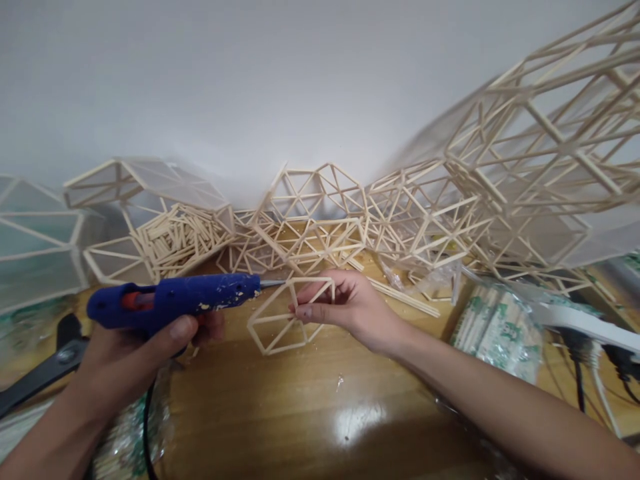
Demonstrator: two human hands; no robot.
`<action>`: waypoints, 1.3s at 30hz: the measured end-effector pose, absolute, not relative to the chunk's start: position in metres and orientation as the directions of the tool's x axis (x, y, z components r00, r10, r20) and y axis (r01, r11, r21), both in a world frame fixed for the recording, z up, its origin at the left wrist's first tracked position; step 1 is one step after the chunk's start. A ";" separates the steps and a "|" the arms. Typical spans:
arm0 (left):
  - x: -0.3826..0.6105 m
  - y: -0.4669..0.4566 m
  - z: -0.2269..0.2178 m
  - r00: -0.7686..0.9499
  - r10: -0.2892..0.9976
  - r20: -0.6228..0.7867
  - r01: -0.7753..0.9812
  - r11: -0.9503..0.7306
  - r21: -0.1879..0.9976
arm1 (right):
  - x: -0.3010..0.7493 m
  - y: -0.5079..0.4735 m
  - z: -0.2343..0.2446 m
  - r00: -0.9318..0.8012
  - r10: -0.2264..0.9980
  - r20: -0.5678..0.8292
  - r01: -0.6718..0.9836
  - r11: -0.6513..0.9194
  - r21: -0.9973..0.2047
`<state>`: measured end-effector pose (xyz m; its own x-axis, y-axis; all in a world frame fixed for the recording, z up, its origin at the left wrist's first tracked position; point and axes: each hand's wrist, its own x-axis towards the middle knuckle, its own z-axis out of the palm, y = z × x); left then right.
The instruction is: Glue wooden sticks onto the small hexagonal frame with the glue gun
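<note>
My left hand (133, 350) grips a blue hot glue gun (175, 300) with its metal nozzle pointing right. The nozzle tip touches the upper corner of a small hexagonal frame of wooden sticks (277, 327). My right hand (345, 303) pinches that frame at its right side and holds it tilted above the wooden table (310, 413). The gun's black cord (147, 427) hangs down below my left hand.
Many glued stick frames (320, 213) are stacked along the white wall, with a tall pile at the right (545, 147). Loose sticks (175, 240) fill a frame at the left. Packs of sticks (495, 327) lie at the right beside a white power strip (585, 320). Black pliers (45, 363) rest at the left.
</note>
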<state>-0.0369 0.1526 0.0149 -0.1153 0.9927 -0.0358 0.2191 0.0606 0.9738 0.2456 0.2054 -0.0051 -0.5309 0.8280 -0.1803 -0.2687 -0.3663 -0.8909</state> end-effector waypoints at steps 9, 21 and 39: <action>-0.033 0.153 0.020 -0.112 0.992 -0.061 0.265 0.089 0.960 | 0.245 0.205 -0.004 -0.547 0.820 -0.170 -0.262 -0.360 -0.895; -0.037 0.152 0.014 -0.106 0.992 -0.067 0.250 0.092 0.964 | 0.245 0.203 -0.008 -0.562 0.815 -0.141 -0.254 -0.332 -0.909; -0.027 0.161 0.024 -0.131 0.991 0.014 0.124 0.003 0.992 | 0.246 0.204 -0.003 -0.570 0.808 -0.148 -0.204 -0.314 -0.927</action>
